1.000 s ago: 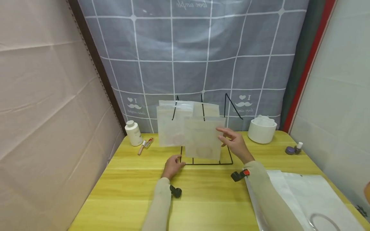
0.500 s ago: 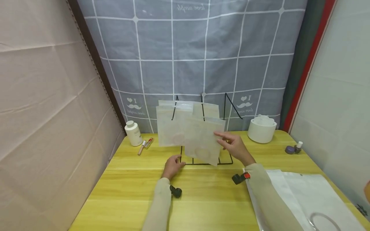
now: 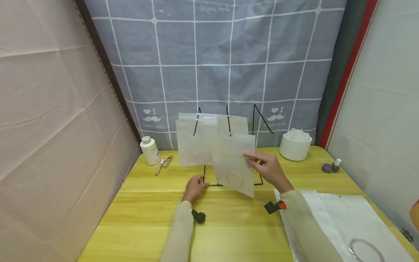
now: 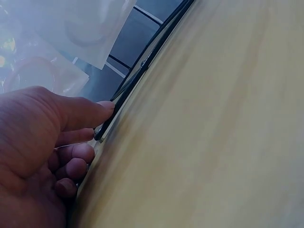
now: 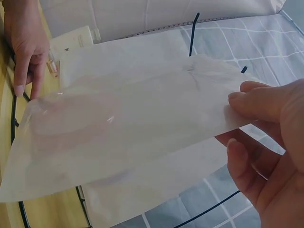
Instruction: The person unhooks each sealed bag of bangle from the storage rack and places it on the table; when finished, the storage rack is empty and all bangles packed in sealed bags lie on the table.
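— Honestly, that bag [image 3: 235, 164] looks barely held. The right hand [image 3: 268, 168] only pinches its edge, so it hangs tilted over the wire rack [image 3: 229, 182].

— It could slip or snag a prong. Does the left hand [image 3: 195, 187] pin the rack?

— Its fingertips touch the frame on the desk [image 3: 147, 218]; how firmly, I can't tell.

Perhaps makeshift studio: cloth-draped walls [image 3: 229, 54].
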Demonstrator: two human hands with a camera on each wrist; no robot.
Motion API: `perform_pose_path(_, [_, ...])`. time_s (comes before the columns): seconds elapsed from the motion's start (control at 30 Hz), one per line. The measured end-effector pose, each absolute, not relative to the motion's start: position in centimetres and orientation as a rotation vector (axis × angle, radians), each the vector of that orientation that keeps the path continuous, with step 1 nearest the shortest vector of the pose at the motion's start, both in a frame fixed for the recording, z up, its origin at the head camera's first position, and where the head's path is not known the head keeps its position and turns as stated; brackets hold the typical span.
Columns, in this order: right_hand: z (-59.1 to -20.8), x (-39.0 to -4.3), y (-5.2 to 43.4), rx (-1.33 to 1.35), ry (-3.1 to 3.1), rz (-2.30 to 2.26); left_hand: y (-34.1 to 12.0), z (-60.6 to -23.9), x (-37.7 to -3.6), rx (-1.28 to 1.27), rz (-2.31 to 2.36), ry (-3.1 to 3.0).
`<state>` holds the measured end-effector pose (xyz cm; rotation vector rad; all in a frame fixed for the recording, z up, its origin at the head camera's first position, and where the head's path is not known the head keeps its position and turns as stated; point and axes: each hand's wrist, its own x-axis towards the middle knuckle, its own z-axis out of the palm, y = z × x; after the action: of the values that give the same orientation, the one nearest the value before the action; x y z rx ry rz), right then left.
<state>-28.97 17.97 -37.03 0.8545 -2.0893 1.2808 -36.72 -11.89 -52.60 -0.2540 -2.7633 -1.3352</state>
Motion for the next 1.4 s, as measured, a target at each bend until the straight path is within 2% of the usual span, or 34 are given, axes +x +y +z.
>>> perform_pose_path(0.37, [-36.3, -27.1, 18.3, 0.891, -2.04, 1.185, -12.0, -52.7, -36.9, -0.283, -1.302, -2.766])
perform_pose_path(0.53, [-37.8, -26.3, 20.2, 0.988, -2.083, 1.236, -11.9, -52.3, -36.8, -0.281, -1.308, -2.752])
perform_pose_path(0.67, [-39.1, -24.5, 22.1, 1.055, -2.167, 1.45, -11.7, -52.1, -36.8, -0.279, -1.32, -2.744])
perform_pose_path(0.73, [-39.7, -23.4, 23.2, 0.981, -2.271, 1.611, -11.7, -52.2, -36.8, -0.278, -1.325, -2.75])
perform_pose_path(0.83, [-41.1, -22.8, 25.0, 0.707, -2.465, 1.881, -11.6, -52.2, -36.8, -0.254, -1.331, -2.769])
perform_pose_path(0.93, [-43.3, -23.4, 26.5, 0.379, -2.637, 2.003, -11.7, -52.2, -36.7, -0.234, -1.335, -2.774])
perform_pose_path(1.03, [-45.7, -24.4, 27.5, 0.171, -2.775, 1.971, -11.7, -52.2, -36.7, -0.229, -1.334, -2.769])
perform_pose_path(1.27, [-49.0, -25.7, 28.4, -0.1, -2.902, 1.779, -11.7, -52.3, -37.1, -0.251, -1.33, -2.782])
perform_pose_path(1.4, [-49.7, -25.8, 28.5, -0.107, -2.922, 1.718, -11.7, -52.3, -37.0, -0.253, -1.337, -2.784])
